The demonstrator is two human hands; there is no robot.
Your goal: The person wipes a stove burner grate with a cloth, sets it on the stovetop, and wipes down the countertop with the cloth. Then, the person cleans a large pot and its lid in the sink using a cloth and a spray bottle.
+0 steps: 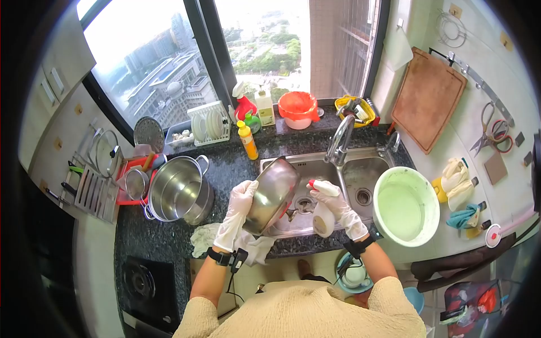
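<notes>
My left hand (239,207), in a white glove, grips the near-left rim of a stainless steel basin (274,194). The basin is tilted on its side over the left bowl of the sink (320,164). My right hand (342,209), gloved too, is closed around a white spray bottle (323,220) with a red nozzle. Its nozzle points left, toward the basin, a short gap away. Beneath the two hands shows the sink drain (305,205). A crumpled cloth (256,248) lies at the counter edge below my left hand.
A big steel pot (179,191) stands on the left. Behind the sink rises the faucet (340,141). The pale green tub (407,207) sits at the right. Along the window are a yellow bottle (248,141), a dish rack (209,125) and a red-lined bucket (297,110).
</notes>
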